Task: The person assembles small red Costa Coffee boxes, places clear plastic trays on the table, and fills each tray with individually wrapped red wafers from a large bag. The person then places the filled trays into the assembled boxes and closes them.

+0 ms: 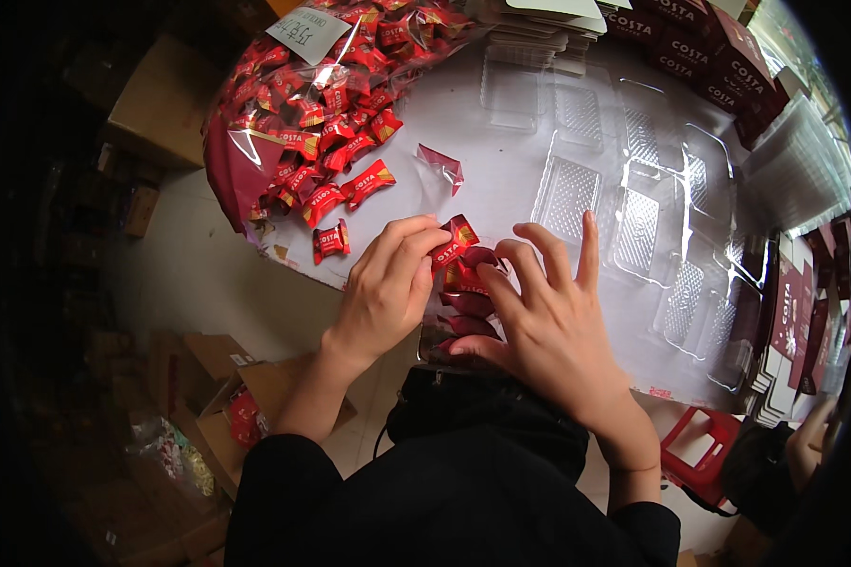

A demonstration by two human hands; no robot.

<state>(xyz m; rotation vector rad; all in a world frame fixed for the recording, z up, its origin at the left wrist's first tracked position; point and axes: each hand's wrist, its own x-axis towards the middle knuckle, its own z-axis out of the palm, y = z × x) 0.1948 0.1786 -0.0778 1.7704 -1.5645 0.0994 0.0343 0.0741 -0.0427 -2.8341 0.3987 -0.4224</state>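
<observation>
At the table's front edge, a clear plastic tray point(432, 342) holds a row of red and dark maroon wrapped candies point(468, 302). My left hand point(385, 276) pinches a red wrapped candy point(457, 242) at the tray's far end. My right hand point(550, 317) lies over the tray's right side with its fingers spread. Its thumb and index finger touch the wrapped candies, while the other fingers stretch up and away. Part of the tray is hidden under both hands. Loose red candies point(369, 182) lie just beyond my left hand, along with a single candy point(331, 241).
A large clear bag point(246, 156) spills red candies at the far left. Several clear plastic trays point(569, 197) cover the table's right half. Maroon boxes point(728, 61) are stacked at the far right, with flat cartons point(787, 312) nearer. A red stool point(700, 444) stands below, near another person's arm point(808, 439).
</observation>
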